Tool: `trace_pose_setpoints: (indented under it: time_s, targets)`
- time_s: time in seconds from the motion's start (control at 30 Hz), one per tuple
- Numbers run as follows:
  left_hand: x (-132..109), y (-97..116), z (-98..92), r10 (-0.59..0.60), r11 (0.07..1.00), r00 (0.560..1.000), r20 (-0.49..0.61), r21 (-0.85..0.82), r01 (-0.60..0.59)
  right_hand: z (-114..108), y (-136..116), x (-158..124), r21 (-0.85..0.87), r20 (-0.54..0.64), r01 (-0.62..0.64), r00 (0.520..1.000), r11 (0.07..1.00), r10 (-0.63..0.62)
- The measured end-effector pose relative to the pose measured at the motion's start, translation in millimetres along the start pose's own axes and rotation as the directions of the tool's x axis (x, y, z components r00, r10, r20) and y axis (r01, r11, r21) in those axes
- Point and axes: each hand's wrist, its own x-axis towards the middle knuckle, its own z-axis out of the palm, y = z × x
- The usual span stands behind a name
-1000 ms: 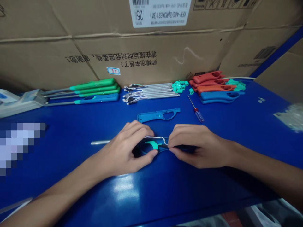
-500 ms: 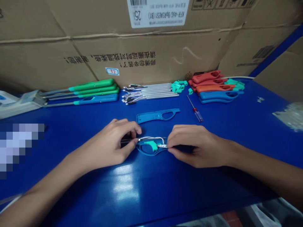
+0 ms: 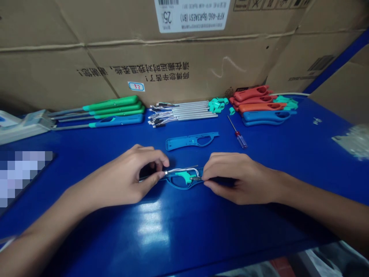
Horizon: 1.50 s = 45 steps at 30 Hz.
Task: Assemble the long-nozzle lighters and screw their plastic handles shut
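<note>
A blue lighter handle half lies hollow side up between my hands. In it sits a teal trigger, with thin white wires looping above. At the handle's left end my left hand is closed, thumb and index finger around the wires' left end, where a small whitish piece shows. My right hand pinches a small dark part that touches the trigger's right side. The right part of the handle is hidden behind my right fingers. Just beyond lies another blue handle half.
Behind stand green and blue lighters, wired metal tubes, teal triggers, and red, orange and blue handles. A screwdriver lies right of centre. A cardboard box walls off the back.
My left hand has shifted slightly left, its thumb and index tips further apart. The wires have moved with it. The small part in my right hand looked white before and now looks dark.
</note>
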Motion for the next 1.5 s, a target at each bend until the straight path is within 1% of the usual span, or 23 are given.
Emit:
trace_pose_setpoints:
  time_s: [0.13,0.33,0.43,0.57,0.63,0.77,0.9,1.13,1.5]
  targets:
    - [2,1,-2.3,0.043,0.999,0.997,0.069,0.016,-0.044,0,0,0,-0.003,-0.002,0.0,1.0,1.0,0.0]
    - [3,2,-3.7,0.078,0.996,0.993,0.091,0.027,-0.081,2,-1,-1,-0.012,-0.019,0.003,1.0,1.0,-0.003]
    - [3,5,-0.2,0.072,0.997,0.996,0.056,0.027,-0.074,2,-1,-1,-0.013,-0.04,0.005,0.999,1.0,-0.005]
    - [5,16,10.7,0.086,0.996,0.995,-0.04,0.041,-0.085,2,-3,-1,-0.018,-0.055,-0.008,0.998,1.0,0.007]
    - [7,23,16.3,0.073,0.997,0.996,-0.047,0.044,-0.071,2,-3,0,-0.019,-0.06,-0.016,0.998,1.0,0.015]
    - [10,30,23.4,0.048,0.999,0.999,-0.022,0.001,-0.048,3,-2,0,-0.016,-0.062,-0.006,0.998,1.0,0.005]
    - [10,29,26.9,0.012,0.998,0.999,-0.032,-0.067,-0.014,4,-1,1,0.005,-0.049,-0.009,0.999,1.0,0.01]
    - [10,26,30.5,-0.03,0.991,1.0,0.001,-0.132,0.03,4,0,1,-0.003,-0.029,-0.023,0.999,1.0,0.023]
    - [10,26,30.0,-0.051,0.991,0.999,0.014,-0.125,0.052,3,-1,1,-0.002,0.042,-0.06,0.997,0.998,0.06]
